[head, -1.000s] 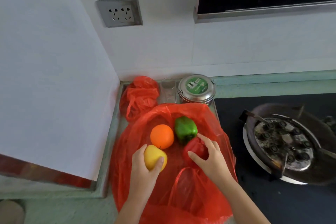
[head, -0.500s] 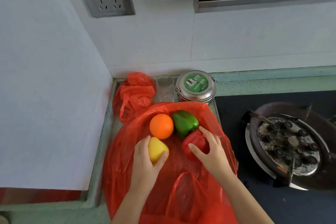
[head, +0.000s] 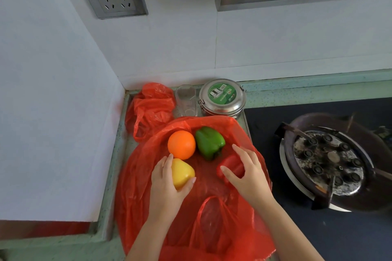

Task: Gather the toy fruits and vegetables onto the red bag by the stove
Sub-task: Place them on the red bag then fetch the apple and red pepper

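Yellow pepper is gripped by L hand, thumb & fingers curled round it, resting on the red bag spread on the counter beside the stove. Red pepper, also on the bag, is clasped by R hand w/ thumb & fingers curved over it. Orange & green pepper are set side by side on the bag just behind.

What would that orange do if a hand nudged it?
The orange looks round and smooth, so it would probably roll. It sits on the thin, crinkly red bag, which may slide under it. The green pepper beside it might block it.
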